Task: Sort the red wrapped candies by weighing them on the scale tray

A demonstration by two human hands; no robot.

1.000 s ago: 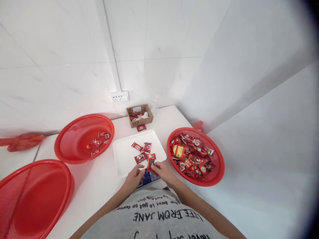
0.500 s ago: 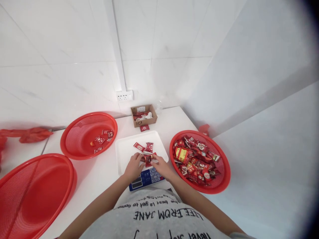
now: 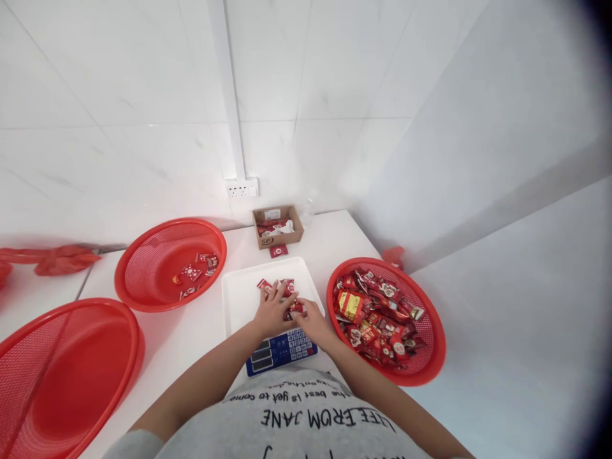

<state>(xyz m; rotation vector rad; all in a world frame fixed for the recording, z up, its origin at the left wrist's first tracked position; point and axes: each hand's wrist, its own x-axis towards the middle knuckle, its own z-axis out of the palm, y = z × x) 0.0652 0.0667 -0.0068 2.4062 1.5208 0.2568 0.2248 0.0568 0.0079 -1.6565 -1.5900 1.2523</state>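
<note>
Red candy packets (image 3: pixel 289 286) lay on the white scale tray (image 3: pixel 239 299). Fingers of left hand (image 3: pixel 272 311) spread apart, flat over them. The right hand (image 3: pixel 313 322) touched packets at tray's near edge; pinched or loose, could not tell. Packets judged light, crinkly, slippery; best pinched by sealed ends.

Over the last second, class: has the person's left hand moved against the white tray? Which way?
Yes. The left hand has moved forward, away from the body, from the white tray's near edge to over the red packets lying on it.
</note>
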